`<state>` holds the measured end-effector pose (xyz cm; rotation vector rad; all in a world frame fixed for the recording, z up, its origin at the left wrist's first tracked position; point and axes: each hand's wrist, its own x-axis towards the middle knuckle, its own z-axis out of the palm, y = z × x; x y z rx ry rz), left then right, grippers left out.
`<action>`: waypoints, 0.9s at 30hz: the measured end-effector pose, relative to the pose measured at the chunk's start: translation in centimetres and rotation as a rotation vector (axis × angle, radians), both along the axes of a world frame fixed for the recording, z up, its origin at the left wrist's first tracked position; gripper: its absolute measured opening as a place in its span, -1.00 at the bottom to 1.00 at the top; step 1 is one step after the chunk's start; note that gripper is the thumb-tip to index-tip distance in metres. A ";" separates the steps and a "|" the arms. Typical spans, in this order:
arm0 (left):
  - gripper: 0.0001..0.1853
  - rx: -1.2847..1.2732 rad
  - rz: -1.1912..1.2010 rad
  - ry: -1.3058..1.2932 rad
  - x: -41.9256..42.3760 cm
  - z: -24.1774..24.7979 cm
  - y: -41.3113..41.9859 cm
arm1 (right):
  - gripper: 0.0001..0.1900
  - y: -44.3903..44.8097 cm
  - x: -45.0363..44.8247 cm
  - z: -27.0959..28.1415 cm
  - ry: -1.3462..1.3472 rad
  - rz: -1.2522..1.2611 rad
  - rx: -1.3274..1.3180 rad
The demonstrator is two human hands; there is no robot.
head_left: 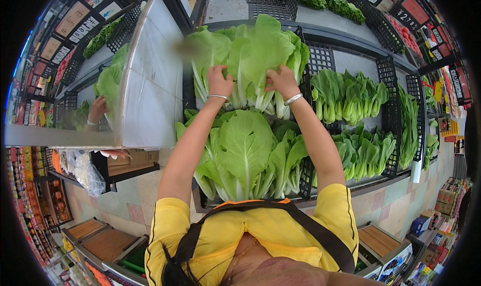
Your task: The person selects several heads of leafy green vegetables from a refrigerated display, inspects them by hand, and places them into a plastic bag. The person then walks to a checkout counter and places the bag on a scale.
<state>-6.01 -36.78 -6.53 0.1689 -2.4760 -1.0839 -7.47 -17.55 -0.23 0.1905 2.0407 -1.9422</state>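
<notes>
Several heads of Chinese cabbage-like leafy greens stand in two rows before me. My left hand (220,82) and my right hand (282,82) are at the back row, either side of a large pale-green head (250,60). Bent fingers of both hands grip its leaf edges, with some fingertips hidden among the leaves. A silvery bangle circles each wrist. Below my forearms sits the front row of leafy greens (244,150), whose broad foremost leaf has small holes. The upper part of the back row is blurred.
Right of a black plastic divider (306,173) lie two rows of bok choy (351,98), then long leafy greens (407,128). A white tiled ledge (150,79) and a mirror (105,109) border the left side. Leaf lettuce (327,2) lies on the upper shelf.
</notes>
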 end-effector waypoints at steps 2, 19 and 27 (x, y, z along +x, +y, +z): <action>-0.72 0.040 0.021 0.025 0.2 0.3 -1.0 | -0.57 0.0 0.3 -0.8 0.131 0.020 0.102; -0.57 0.246 -0.360 -0.283 0.6 0.5 3.7 | -0.78 1.8 1.1 -2.8 0.447 0.122 0.448; -0.77 0.106 -0.267 -0.101 -0.5 0.0 4.4 | -0.67 0.9 1.4 -3.8 0.308 0.188 0.359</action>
